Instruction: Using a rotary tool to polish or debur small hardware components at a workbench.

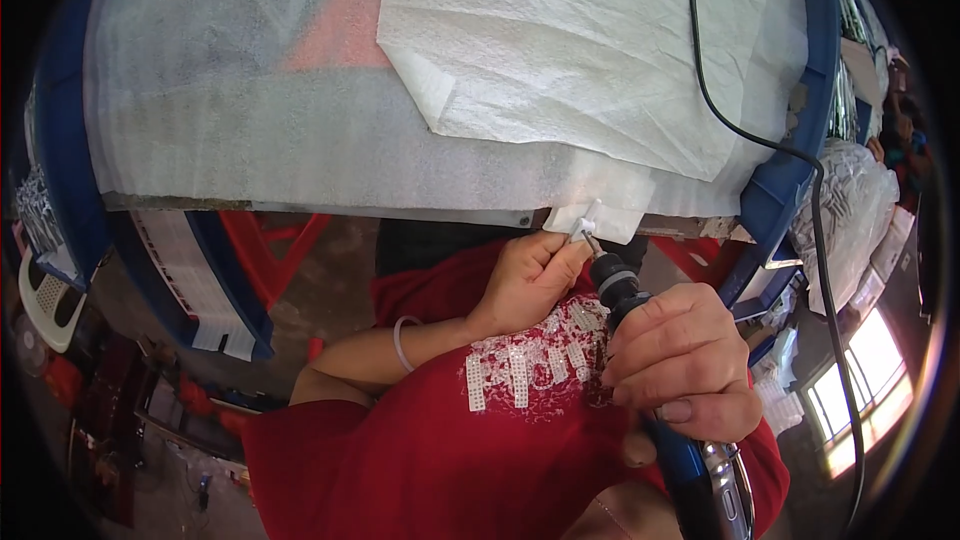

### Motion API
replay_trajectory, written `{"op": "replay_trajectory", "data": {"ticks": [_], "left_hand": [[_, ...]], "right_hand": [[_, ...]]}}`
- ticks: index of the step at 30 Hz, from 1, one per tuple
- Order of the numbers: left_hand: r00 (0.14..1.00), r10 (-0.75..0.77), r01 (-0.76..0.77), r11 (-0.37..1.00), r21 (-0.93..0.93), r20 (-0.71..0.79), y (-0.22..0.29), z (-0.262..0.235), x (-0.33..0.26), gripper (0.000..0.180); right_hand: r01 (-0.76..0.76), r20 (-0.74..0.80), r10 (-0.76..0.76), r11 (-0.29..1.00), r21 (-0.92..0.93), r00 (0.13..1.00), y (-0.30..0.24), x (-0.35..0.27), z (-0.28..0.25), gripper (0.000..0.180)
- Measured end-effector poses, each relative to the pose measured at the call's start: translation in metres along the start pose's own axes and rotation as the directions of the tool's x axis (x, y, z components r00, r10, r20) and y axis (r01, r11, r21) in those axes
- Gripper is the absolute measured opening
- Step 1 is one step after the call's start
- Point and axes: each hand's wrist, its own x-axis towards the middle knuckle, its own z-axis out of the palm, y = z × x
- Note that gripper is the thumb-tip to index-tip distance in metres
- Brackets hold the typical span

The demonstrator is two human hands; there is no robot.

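My left hand (530, 282) is closed at the table's near edge, pinching a small shiny metal piece (579, 229) between thumb and fingers. My right hand (688, 360) wraps round a handheld rotary power tool (618, 285) with a black ribbed collar and a dark blue body, part of which my fingers hide. Its thin metal bit points up and left, and the tip meets the small piece or lies right beside it; which one I cannot tell. Behind the piece, a small white pad (620, 225) hangs over the table edge.
A white cloth sheet (580, 50) lies over the table's pale foam covering (250, 145). The black cord (703, 70) runs down the right side. Blue rails (790, 180) flank the table. A clear plastic bag (850, 195) bulges at the right, and a red stool (265, 250) stands underneath.
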Motion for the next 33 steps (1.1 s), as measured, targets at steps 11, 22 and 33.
{"op": "replay_trajectory", "data": {"ticks": [11,22,33], "left_hand": [[0.999,-0.037,0.035,0.996,-0.087,-0.011,0.006,0.004,-0.002,0.025],[0.999,-0.030,0.034,0.991,-0.127,0.032,0.007,0.004,-0.003,0.019],[0.999,-0.037,0.042,0.989,-0.141,0.033,0.008,0.004,-0.002,0.020]], "right_hand": [[-0.012,-0.001,0.012,1.000,-0.013,1.000,-0.002,0.001,0.004,0.035],[0.042,-0.030,-0.044,0.998,-0.054,0.999,-0.012,-0.007,-0.004,0.042],[-0.015,-0.034,0.013,0.998,-0.061,0.999,-0.010,-0.002,-0.002,0.037]]}}
